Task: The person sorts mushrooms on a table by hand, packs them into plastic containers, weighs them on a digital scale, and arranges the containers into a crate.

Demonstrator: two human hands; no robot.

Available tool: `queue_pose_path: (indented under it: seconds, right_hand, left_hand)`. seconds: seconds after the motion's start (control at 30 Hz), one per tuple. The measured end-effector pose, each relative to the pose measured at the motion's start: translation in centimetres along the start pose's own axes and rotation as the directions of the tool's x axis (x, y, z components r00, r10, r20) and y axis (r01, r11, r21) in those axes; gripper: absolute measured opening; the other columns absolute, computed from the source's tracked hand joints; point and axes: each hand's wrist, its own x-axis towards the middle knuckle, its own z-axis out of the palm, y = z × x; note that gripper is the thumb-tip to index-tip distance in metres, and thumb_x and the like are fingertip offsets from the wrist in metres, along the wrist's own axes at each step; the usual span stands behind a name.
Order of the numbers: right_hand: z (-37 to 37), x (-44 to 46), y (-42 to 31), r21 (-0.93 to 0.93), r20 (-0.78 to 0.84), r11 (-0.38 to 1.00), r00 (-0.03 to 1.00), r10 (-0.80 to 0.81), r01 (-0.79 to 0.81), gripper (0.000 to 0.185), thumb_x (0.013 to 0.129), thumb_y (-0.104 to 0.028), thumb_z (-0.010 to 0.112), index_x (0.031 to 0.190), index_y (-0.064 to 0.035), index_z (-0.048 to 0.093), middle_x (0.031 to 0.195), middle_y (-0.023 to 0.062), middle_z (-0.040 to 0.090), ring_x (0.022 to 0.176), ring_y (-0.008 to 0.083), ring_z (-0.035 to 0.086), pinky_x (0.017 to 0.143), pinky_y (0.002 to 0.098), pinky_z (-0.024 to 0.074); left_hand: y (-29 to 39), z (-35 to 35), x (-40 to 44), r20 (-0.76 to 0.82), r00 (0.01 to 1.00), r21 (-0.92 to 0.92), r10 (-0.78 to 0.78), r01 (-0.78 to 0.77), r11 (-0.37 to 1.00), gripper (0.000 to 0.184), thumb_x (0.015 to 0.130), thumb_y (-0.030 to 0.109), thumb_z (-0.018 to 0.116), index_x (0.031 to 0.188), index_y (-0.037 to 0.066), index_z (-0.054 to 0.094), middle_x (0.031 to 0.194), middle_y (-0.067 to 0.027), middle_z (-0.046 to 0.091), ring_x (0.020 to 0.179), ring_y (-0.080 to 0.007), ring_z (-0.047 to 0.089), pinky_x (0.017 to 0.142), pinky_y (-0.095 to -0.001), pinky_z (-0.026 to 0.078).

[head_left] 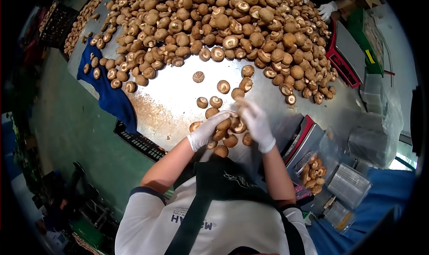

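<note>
Brown mushrooms (pixel 217 54) lie in a large heap across the metal table (pixel 174 87). My left hand (pixel 211 129), in a white glove, curls around mushrooms (pixel 223 124) near the table's front edge. Just right of it is my right hand (pixel 255 123), also gloved, its fingers bent over the same small group and blurred by motion; what it holds, if anything, I cannot make out. Several loose mushrooms (pixel 223 86) lie around and beyond both hands, some with pale gills up.
A blue cloth (pixel 105 92) hangs over the left edge above a black crate (pixel 140 141). At right are red-framed scales (pixel 348 54), a bag of mushrooms (pixel 313 172), clear trays (pixel 348 185) and a green crate (pixel 366 40). Another person's gloved hand (pixel 327 10) is at the back right.
</note>
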Motion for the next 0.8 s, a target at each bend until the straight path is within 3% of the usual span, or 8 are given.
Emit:
queue_pose_path:
  seconds: [0.07, 0.13, 0.2, 0.27, 0.37, 0.63, 0.7, 0.8]
  right_hand:
    - [-1.7, 4.4, 2.5, -0.081, -0.151, 0.987, 0.981, 0.123, -0.137, 0.034, 0.094, -0.011, 0.057, 0.127, -0.0063, 0.062, 0.092, 0.0068, 0.068, 0.076, 0.0117, 0.064, 0.068, 0.0233, 0.0509]
    - [-1.7, 9.0, 1.9, -0.455, -0.342, 0.889, 0.909, -0.238, 0.061, 0.042, 0.09, -0.017, 0.063, 0.13, -0.0056, 0.059, 0.11, 0.0141, 0.063, 0.103, 0.0229, 0.06, 0.092, 0.0317, 0.048]
    - [-1.9, 12.4, 5.3, -0.566, -0.216, 0.817, 0.976, -0.017, -0.111, 0.047, 0.085, -0.019, 0.066, 0.131, -0.0105, 0.059, 0.123, 0.0167, 0.06, 0.117, 0.0313, 0.056, 0.1, 0.0347, 0.0437]
    - [-1.7, 13.0, 7.1, -0.379, -0.213, 0.922, 0.977, -0.006, -0.077, 0.046, 0.09, -0.018, 0.063, 0.133, -0.0049, 0.056, 0.123, 0.0143, 0.062, 0.115, 0.0279, 0.058, 0.099, 0.0334, 0.0453]
    - [-2.5, 10.6, 5.5, 0.441, -0.008, 0.856, 0.953, 0.304, -0.269, 0.044, 0.101, -0.017, 0.052, 0.138, 0.0079, 0.046, 0.12, 0.0127, 0.061, 0.113, 0.0195, 0.058, 0.098, 0.0327, 0.0471]
    - [-3.7, 3.0, 4.8, 0.875, 0.114, 0.464, 0.99, 0.077, -0.137, 0.045, 0.1, -0.011, 0.045, 0.141, 0.0063, 0.042, 0.125, 0.0138, 0.058, 0.111, 0.0247, 0.059, 0.1, 0.0378, 0.047]
    - [-3.1, 2.2, 4.6, 0.426, -0.029, 0.898, 0.99, 0.137, -0.112, 0.043, 0.098, -0.012, 0.05, 0.138, 0.0044, 0.047, 0.125, 0.014, 0.059, 0.11, 0.0248, 0.06, 0.099, 0.0368, 0.0477]
    - [-3.3, 0.2, 8.1, -0.345, -0.062, 0.938, 0.996, -0.067, 0.042, 0.039, 0.091, -0.016, 0.061, 0.128, -0.0013, 0.06, 0.126, 0.0173, 0.062, 0.112, 0.0282, 0.061, 0.101, 0.0366, 0.0459]
  left_hand:
    - [0.5, -0.3, -0.5, 0.001, 1.0, -0.168, -0.021, 0.021, 0.986, 0.037, 0.103, 0.033, 0.042, 0.124, 0.006, 0.057, 0.113, -0.0081, 0.062, 0.097, -0.0167, 0.061, 0.086, -0.0301, 0.051]
    - [1.5, 0.1, -1.0, -0.069, 0.998, -0.205, -0.011, -0.003, 0.979, 0.035, 0.103, 0.03, 0.043, 0.122, 0.005, 0.058, 0.105, -0.0064, 0.062, 0.09, -0.014, 0.061, 0.082, -0.0277, 0.051]
    - [2.2, 0.1, -1.0, -0.063, 0.998, -0.223, -0.013, -0.001, 0.975, 0.035, 0.102, 0.03, 0.043, 0.12, 0.005, 0.057, 0.106, -0.0071, 0.061, 0.088, -0.0157, 0.061, 0.078, -0.0294, 0.052]
    - [2.1, -0.4, -0.6, -0.036, 0.999, -0.253, 0.025, -0.033, 0.967, 0.034, 0.102, 0.03, 0.042, 0.121, 0.005, 0.057, 0.107, -0.0077, 0.06, 0.087, -0.0162, 0.061, 0.076, -0.03, 0.052]
    - [2.1, -0.7, 0.2, -0.024, 1.0, -0.277, 0.016, -0.022, 0.96, 0.034, 0.102, 0.029, 0.043, 0.123, 0.006, 0.057, 0.109, -0.0081, 0.061, 0.087, -0.0176, 0.061, 0.076, -0.0305, 0.053]
    - [2.1, 1.6, 1.0, 0.032, 0.999, -0.181, 0.038, -0.032, 0.983, 0.04, 0.101, 0.029, 0.044, 0.132, 0.005, 0.054, 0.131, -0.0093, 0.056, 0.118, -0.0186, 0.054, 0.097, -0.0325, 0.046]
    - [2.4, 1.7, -0.2, -0.024, 0.999, -0.131, 0.029, -0.031, 0.991, 0.043, 0.101, 0.032, 0.042, 0.133, 0.005, 0.053, 0.131, -0.0089, 0.056, 0.113, -0.0188, 0.057, 0.091, -0.0332, 0.05]
    - [1.5, 0.7, -0.7, -0.015, 0.999, -0.249, 0.046, -0.048, 0.967, 0.037, 0.102, 0.027, 0.043, 0.13, 0.008, 0.056, 0.129, -0.0077, 0.057, 0.118, -0.0178, 0.055, 0.098, -0.0331, 0.046]
